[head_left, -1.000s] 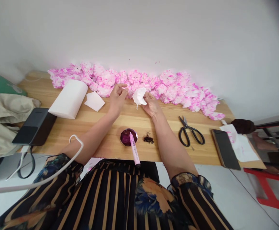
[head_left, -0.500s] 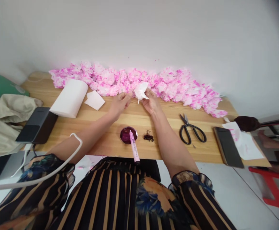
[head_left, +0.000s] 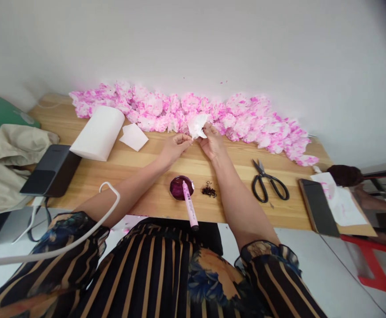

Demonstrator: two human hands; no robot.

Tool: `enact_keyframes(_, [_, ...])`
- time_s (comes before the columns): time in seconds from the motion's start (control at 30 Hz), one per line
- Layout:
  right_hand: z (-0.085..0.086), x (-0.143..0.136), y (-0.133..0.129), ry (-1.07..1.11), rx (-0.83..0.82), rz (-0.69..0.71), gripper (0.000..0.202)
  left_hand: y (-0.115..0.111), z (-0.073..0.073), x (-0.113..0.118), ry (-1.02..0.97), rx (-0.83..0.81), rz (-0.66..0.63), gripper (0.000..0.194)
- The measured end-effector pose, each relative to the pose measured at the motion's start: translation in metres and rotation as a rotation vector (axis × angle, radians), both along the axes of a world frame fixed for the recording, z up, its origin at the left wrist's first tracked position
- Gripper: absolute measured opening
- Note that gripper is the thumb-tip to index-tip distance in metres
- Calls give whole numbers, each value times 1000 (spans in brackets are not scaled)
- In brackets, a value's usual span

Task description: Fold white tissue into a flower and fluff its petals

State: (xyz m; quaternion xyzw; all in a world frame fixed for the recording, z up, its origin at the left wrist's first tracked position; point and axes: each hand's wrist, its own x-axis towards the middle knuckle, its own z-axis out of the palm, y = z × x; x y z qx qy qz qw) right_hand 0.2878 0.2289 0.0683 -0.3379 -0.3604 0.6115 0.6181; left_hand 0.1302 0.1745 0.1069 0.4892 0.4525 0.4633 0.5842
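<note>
A crumpled white paper flower (head_left: 197, 126) is held up in front of a row of pink and white paper flowers (head_left: 186, 108). My right hand (head_left: 212, 142) is closed on its right side, thumb and fingers pinching the base. At its lower left corner my left hand (head_left: 176, 148) has thumb and fingertips pressed together on the paper's edge. Nearer to me lies a small dish of dark purple colour (head_left: 177, 189), with a pink marker (head_left: 190, 206) leaning on its rim. Beside it is a little heap of dark curly bits (head_left: 209, 190).
Black-handled scissors (head_left: 268, 182) lie right of my forearm, and a phone (head_left: 319, 207) sits by stained paper (head_left: 340, 205). On the left are a paper towel stack (head_left: 98, 132), a loose paper square (head_left: 134, 136) and a dark power bank (head_left: 51, 170). A white cable (head_left: 89, 234) crosses my left arm.
My left hand has moved right and slightly down to the flower's lower corner, where its fingertips now meet the paper. My right hand keeps hold of the flower. The view has shifted slightly.
</note>
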Motion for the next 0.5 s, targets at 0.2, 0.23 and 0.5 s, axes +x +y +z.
enact_keyframes(0.2, [6,-4,-2,17,-66,-73,38,-1,-7,0,31,43,-16,9])
enact_keyframes(0.23, [7,-4,-2,32,-82,-77,37,0,-7,0,28,46,-14,8])
enact_keyframes(0.5, [9,-3,-2,75,-87,-67,29,-2,-7,0,52,50,-19,9])
